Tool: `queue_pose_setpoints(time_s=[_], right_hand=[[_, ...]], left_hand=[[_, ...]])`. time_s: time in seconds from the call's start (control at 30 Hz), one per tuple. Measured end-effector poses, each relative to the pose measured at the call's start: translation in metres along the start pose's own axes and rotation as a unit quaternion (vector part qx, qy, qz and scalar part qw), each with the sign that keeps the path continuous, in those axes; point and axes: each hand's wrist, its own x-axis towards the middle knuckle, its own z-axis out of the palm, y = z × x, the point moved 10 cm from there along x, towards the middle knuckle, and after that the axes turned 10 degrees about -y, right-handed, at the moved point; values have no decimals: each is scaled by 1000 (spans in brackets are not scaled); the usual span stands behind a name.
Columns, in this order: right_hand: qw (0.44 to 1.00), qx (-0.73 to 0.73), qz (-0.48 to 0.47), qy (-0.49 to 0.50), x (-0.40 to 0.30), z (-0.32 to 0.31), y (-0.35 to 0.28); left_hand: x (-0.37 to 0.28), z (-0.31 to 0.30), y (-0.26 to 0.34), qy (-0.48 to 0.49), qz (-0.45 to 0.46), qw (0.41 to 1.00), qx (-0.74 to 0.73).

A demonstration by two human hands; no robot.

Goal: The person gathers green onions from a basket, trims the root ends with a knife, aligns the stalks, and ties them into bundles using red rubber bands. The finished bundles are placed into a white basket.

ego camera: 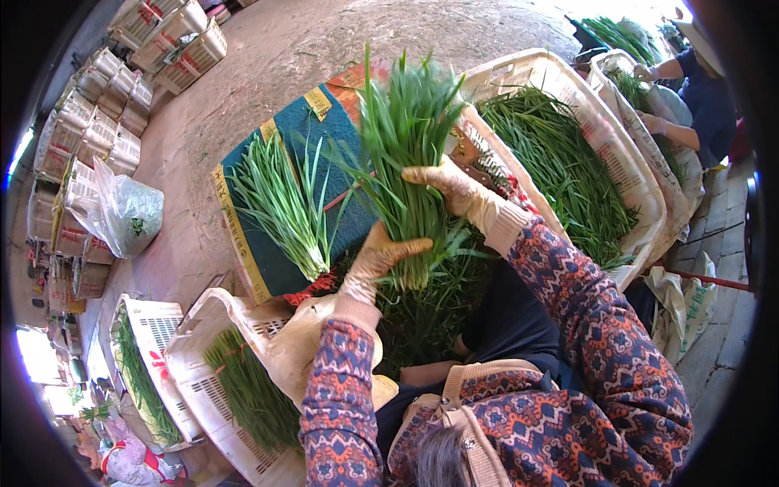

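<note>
A thick bunch of green chives [409,115] stands nearly upright between my two gloved hands, its leaf tips blurred. Low on the stems, near their cut ends, my left hand [382,259] grips the bunch. My right hand [455,187] clasps it higher up, from the right side. To the left, a smaller bunch of chives [283,207] lies on a blue cloth-covered board [258,259] with yellow edging. Red ties [311,289] hang at the board's near edge, close to my left wrist. Loose greens [420,319] lie below my hands.
A white plastic crate [651,207] of loose chives stands at right; beyond it a person [700,103] handles greens in another crate. At lower left, a crate [188,365] holds tied chives beside another crate [167,310]. Stacked crates [91,128] and a plastic bag [137,213] stand far left.
</note>
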Motion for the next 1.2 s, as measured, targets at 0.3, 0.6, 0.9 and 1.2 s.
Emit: queue_pose_setpoints(time_s=[0.3, 0.6, 0.9, 1.2], right_hand=[[941, -317, -102, -57, 73, 24, -65], [782, -608, -97, -94, 77, 72, -41], [894, -441, -68, -39, 22, 52, 43], [913, -337, 219, 74, -50, -78, 117]], left_hand=[[41, -65, 120, 25, 159, 982, 103], [19, -60, 129, 83, 369, 924, -58], [-76, -95, 158, 289, 490, 820, -65], [-144, -137, 120, 295, 480, 787, -252]])
